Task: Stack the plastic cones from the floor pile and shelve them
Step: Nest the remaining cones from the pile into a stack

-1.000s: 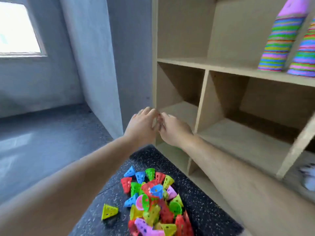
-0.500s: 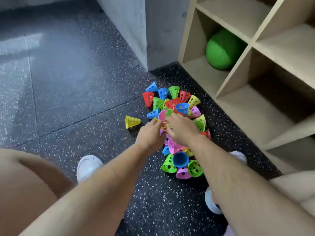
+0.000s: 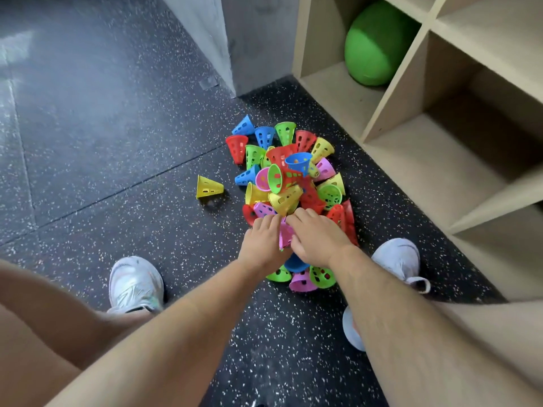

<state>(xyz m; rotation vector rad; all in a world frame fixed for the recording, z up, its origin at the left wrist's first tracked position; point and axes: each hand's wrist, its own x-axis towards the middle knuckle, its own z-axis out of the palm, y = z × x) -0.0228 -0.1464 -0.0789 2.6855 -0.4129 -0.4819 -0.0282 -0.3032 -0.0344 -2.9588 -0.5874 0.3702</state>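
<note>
A pile of small perforated plastic cones [image 3: 289, 174] in red, blue, green, yellow and pink lies on the dark speckled floor beside a wooden shelf unit [image 3: 435, 160]. One yellow cone [image 3: 208, 188] lies apart to the left of the pile. Both hands are down on the near part of the pile. My left hand [image 3: 263, 243] and my right hand [image 3: 316, 237] sit side by side with a pink cone [image 3: 285, 235] held between them, fingers curled over it. Their fingertips are hidden among the cones.
A green ball [image 3: 374, 44] sits in the shelf's lower left compartment. A grey wall corner [image 3: 223, 39] stands left of the shelf. My white shoes [image 3: 135, 284] [image 3: 396, 259] flank the pile. Open floor lies to the left.
A second ago both hands were raised near the shelf. The view dropped to the floor and the hands went down onto the pile, now nearer its front edge around a pink cone.
</note>
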